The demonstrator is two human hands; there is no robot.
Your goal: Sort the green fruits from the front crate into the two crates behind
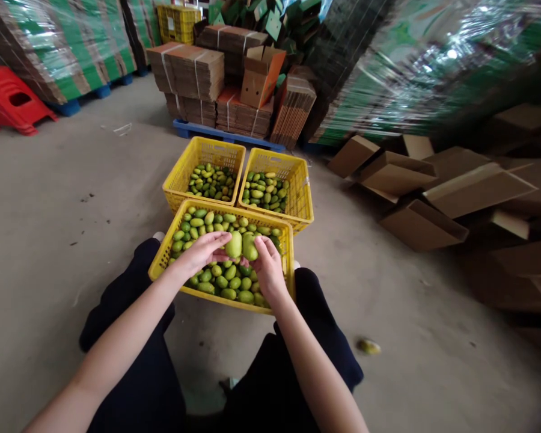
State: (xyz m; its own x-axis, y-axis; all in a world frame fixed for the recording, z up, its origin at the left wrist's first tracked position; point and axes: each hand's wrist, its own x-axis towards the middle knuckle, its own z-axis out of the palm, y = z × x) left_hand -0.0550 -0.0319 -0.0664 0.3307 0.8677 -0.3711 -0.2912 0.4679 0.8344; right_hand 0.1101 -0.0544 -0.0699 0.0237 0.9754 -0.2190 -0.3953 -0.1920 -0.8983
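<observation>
My left hand point(206, 249) grips a pale green lemon point(234, 245) between thumb and fingers. A second green lemon point(250, 247) is pinched in my right hand point(268, 264), close beside the first. Both fruits are held up over a yellow plastic crate point(225, 302) between my knees. Many green and yellowish lemons point(229, 293) fill that crate below my hands, and my hands hide some of them.
Beyond it stand two more yellow crates, the left one point(174, 180) and the right one point(303, 198), both part-filled with lemons. Flattened cartons point(187, 72) are stacked on a blue pallet point(225, 135). Open cardboard boxes point(424, 222) lie at right. A single fruit point(368, 346) rests on the floor. A red stool point(13, 99) is far left.
</observation>
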